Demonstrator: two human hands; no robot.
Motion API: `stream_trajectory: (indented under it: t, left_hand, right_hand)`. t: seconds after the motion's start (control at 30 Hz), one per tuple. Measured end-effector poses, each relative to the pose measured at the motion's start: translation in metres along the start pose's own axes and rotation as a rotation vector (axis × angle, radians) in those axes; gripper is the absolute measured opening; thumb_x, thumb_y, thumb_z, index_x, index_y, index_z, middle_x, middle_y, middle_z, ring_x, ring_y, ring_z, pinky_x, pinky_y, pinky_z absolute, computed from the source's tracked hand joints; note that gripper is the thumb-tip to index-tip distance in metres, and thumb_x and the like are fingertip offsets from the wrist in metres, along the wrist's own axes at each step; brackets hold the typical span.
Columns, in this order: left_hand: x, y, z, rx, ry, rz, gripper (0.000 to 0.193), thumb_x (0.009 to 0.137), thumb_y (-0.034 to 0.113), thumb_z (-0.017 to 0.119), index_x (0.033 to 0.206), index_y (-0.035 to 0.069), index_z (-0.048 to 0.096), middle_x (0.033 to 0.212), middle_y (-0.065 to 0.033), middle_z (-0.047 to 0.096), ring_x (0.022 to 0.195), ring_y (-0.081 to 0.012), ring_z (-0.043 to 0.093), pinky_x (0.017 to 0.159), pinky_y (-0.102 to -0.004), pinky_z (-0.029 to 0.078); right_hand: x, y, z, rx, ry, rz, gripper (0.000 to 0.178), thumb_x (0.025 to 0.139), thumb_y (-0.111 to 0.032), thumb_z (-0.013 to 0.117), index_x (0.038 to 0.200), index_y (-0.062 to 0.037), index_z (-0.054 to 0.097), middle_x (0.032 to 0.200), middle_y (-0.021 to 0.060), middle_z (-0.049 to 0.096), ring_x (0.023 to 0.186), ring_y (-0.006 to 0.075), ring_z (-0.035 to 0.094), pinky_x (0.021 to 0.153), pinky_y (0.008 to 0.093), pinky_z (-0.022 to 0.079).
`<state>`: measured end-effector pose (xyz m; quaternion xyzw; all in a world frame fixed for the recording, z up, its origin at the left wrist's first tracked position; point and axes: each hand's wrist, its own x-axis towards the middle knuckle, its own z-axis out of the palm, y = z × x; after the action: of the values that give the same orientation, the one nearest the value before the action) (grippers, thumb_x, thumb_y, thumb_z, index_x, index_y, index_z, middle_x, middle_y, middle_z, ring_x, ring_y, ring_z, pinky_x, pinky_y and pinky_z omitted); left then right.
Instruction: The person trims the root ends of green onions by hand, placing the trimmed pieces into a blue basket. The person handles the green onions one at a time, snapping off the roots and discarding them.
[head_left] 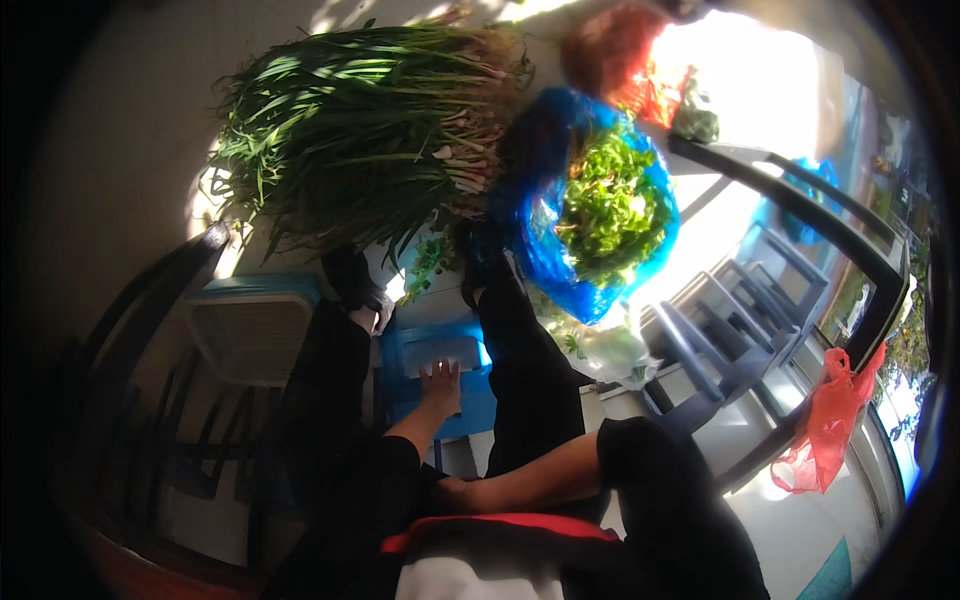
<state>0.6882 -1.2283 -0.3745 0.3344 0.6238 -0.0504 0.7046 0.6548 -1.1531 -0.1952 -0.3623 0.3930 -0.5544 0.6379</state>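
Observation:
My left hand (440, 385) rests with its fingers stretched over a small blue plastic stool (405, 405) between my legs. Nothing shows in its grip. My right forearm lies across my lap, and my right hand (457, 492) reaches into dark shadow by my left sleeve, where its fingers are hidden. Beyond my feet spreads a large heap of long green stalks with pale root ends (370, 130), like scallions or green garlic. Right of it stands an open blue plastic bag (545, 240) full of leafy greens (615, 205).
A pale, blue-rimmed plastic basket (250, 325) stands left of my legs. Loose green sprigs (430, 265) lie between my feet. At right are a clear plastic bag (620, 352), grey stacked stools (735, 335) and a red bag (825, 425) on a dark frame. Another red bag (610, 50) lies at the back.

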Motion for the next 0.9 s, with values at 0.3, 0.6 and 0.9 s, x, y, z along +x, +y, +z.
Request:
stream_trajectory:
  t: [0.3, 0.6, 0.9]
  left_hand:
    - [0.031, -0.017, 0.005, -0.091, 0.063, 0.218, 0.091, 0.064, 0.053, 0.076, 0.126, -0.003, 0.040, 0.115, -0.0210, 0.055, 0.108, -0.0341, 0.056, 0.089, -0.0417, 0.048]
    - [0.104, -0.032, -0.050, 0.159, 0.335, 0.157, 0.078, 0.068, 0.048, 0.073, 0.121, -0.001, 0.044, 0.110, -0.0198, 0.057, 0.102, -0.0324, 0.058, 0.085, -0.0418, 0.049]
    - [0.087, -0.032, -0.080, 0.240, 0.539, 0.005, 0.065, 0.073, 0.044, 0.069, 0.116, 0.000, 0.048, 0.104, -0.0186, 0.060, 0.095, -0.0306, 0.060, 0.080, -0.0419, 0.050]
  right_hand:
    - [-0.016, 0.077, -0.040, -0.337, 0.366, 0.126, 0.031, 0.085, -0.024, 0.056, 0.109, -0.0046, 0.058, 0.107, 0.0131, 0.063, 0.098, 0.0279, 0.063, 0.078, 0.0390, 0.052]
    - [-0.011, 0.100, -0.116, -1.157, 0.614, 0.458, 0.024, 0.080, -0.022, 0.059, 0.092, -0.0044, 0.069, 0.095, 0.0127, 0.068, 0.090, 0.0303, 0.066, 0.068, 0.0414, 0.055]
    - [-0.110, 0.029, 0.042, -1.046, 1.487, 0.007, 0.027, 0.082, -0.023, 0.062, 0.105, -0.0103, 0.061, 0.096, 0.0143, 0.059, 0.085, 0.0347, 0.061, 0.072, 0.0427, 0.051]
